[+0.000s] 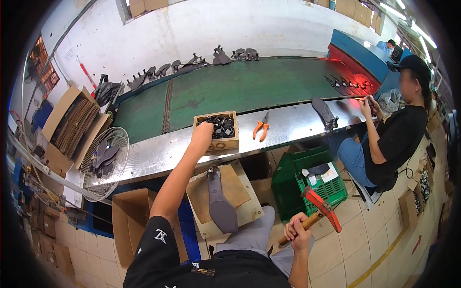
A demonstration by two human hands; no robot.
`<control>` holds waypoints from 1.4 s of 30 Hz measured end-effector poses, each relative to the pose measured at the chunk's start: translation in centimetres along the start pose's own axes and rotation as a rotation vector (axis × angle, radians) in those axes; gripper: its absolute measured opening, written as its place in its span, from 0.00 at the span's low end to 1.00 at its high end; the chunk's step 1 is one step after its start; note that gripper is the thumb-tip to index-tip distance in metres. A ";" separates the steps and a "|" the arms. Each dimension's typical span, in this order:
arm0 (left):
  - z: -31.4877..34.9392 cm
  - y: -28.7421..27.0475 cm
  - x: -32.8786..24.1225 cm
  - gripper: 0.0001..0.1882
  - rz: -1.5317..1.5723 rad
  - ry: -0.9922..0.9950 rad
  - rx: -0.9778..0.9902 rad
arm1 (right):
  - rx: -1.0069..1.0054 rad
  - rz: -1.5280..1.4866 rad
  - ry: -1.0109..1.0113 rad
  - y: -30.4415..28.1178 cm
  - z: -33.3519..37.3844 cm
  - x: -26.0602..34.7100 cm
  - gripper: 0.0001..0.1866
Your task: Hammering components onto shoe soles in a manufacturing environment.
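Observation:
My left hand [203,134] reaches into a wooden box [224,143] of small black pieces [224,126] on the metal ledge. Its fingers are curled down among the pieces, and what they pinch is hidden. My right hand [297,233] is wrapped round the wooden handle of a hammer [322,209] with a red head, held up at the right of my lap. Between my arms a dark grey shoe sole [221,204] with its heel attached lies on a pale work block [247,194], the heel end away from me. Neither hand touches it.
Orange-handled pliers [261,128] lie right of the box. Behind the metal ledge [163,156] runs a green conveyor belt [230,86], soles along its far edge. A white wire basket [104,163] and cardboard box [129,221] stand left. A co-worker [398,125] sits right, past a green crate [307,177].

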State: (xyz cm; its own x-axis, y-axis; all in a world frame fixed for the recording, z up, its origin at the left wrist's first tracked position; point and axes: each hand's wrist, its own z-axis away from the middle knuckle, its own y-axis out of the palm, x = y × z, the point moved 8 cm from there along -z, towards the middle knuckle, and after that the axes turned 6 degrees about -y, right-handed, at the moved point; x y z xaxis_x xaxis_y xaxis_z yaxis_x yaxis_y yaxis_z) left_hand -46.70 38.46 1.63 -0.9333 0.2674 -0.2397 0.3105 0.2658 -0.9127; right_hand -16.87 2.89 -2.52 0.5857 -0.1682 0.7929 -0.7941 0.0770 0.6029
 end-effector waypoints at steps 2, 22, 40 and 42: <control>-0.4 1.0 0.6 0.05 -0.062 -0.003 0.099 | 0.010 0.012 -0.013 0.0 -0.2 0.2 0.14; 19.1 -18.7 -16.9 0.09 1.360 0.048 0.182 | 0.192 0.346 -0.181 10.4 -2.3 6.0 0.13; 27.0 -11.7 -18.0 0.06 2.151 -0.508 0.934 | 0.309 0.399 -0.225 15.5 -1.6 5.7 0.19; 28.1 -11.1 -18.5 0.08 2.175 -0.548 0.990 | 0.355 0.530 -0.170 15.6 -1.7 5.2 0.22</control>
State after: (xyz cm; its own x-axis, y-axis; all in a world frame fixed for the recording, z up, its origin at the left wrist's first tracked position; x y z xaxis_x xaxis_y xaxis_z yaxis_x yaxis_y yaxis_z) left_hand -37.97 4.58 6.91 0.4360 -0.7409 -0.5108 0.4813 -0.2877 0.8280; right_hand -25.94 4.92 11.17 0.0901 -0.3517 0.9318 -0.9902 -0.1317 0.0460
